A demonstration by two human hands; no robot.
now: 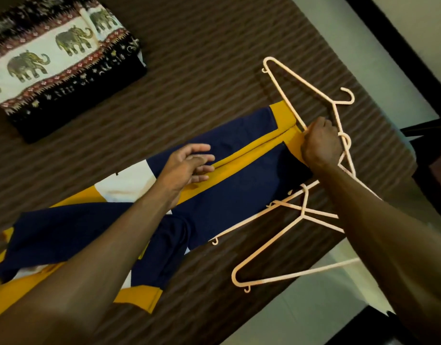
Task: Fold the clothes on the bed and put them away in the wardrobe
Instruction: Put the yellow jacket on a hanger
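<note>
Across the bed [214, 58] the shirt [239, 170] runs lengthwise between both hands: right hand [320, 143] pinches its far hem, left hand [189, 163] rests open mid-shirt.

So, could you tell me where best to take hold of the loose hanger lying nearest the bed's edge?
Probably by the long straight bar of the hanger, coming from the open floor side. That bar lies free near the edge of the bed, while its neck is crossed with another hanger under the right forearm. The right hand is busy on the shirt's yellow hem.
</note>
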